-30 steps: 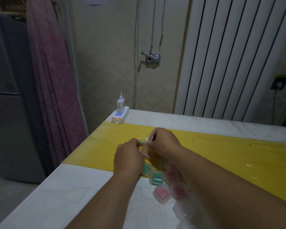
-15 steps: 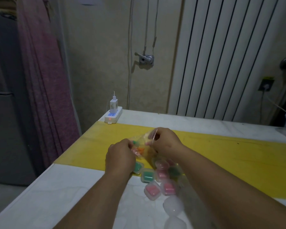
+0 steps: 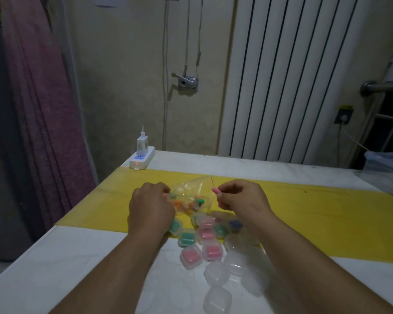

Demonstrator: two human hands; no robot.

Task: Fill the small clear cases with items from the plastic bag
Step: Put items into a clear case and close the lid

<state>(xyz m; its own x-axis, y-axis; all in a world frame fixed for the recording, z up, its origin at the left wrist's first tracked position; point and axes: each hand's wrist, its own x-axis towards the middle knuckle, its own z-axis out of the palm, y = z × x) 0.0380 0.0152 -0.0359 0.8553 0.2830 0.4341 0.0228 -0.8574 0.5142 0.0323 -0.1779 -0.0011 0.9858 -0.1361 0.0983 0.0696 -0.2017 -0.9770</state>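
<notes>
Pink item (image 3: 214, 189) pinched in my right hand (image 3: 243, 199); empty clear case (image 3: 216, 272) lies nearer me; left hand (image 3: 151, 206) grips plastic bag (image 3: 191, 196).

2 hands (image 3: 151, 207), 1 bag (image 3: 191, 196), approx 12 cases (image 3: 210, 251).

Worn at head height, looking forward and down along both forearms onto the near table (image 3: 77, 257), wall and radiator (image 3: 293, 75) beyond.
</notes>
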